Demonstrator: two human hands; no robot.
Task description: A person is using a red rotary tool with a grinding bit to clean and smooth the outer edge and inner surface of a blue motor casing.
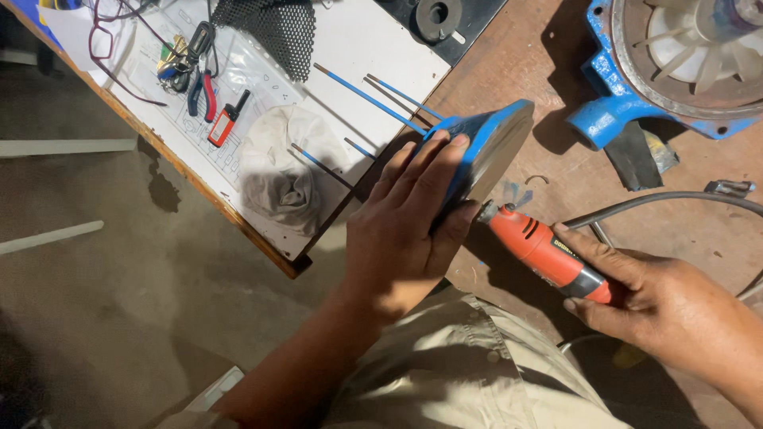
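Brown workbench top [556, 103] fills the upper right of the frame, bare concrete floor the lower left, and right at centre the action: the left hand [409, 226] lies flat over a blue metal cover plate [485, 147], fingers spread across its painted back and thumb tucked under, pressing it so it stands tilted on edge with its pale grey face turned to the right. Just below that plate, the right hand [668, 306] wraps firmly around the rear of an orange rotary tool [544, 254], forefinger laid along the body, and the tool's metal tip sits right at the plate's lower edge, touching or all but touching, hard to call. A grey cable [660, 202] curves off from behind the tool toward the right edge. Moving outward, upper right, a big blue motor housing [612, 119] rests on the bench with a pale fan [691, 40] showing inside it. Left of the plate, thin blue rods [366, 95] lie across a white board [358, 40], beside a crumpled grey cloth [278, 175]. Farther up left: red-handled pliers [208, 94], a small orange tester [226, 121] and a black mesh sheet [274, 28]. A beige sleeve shows at the bottom.
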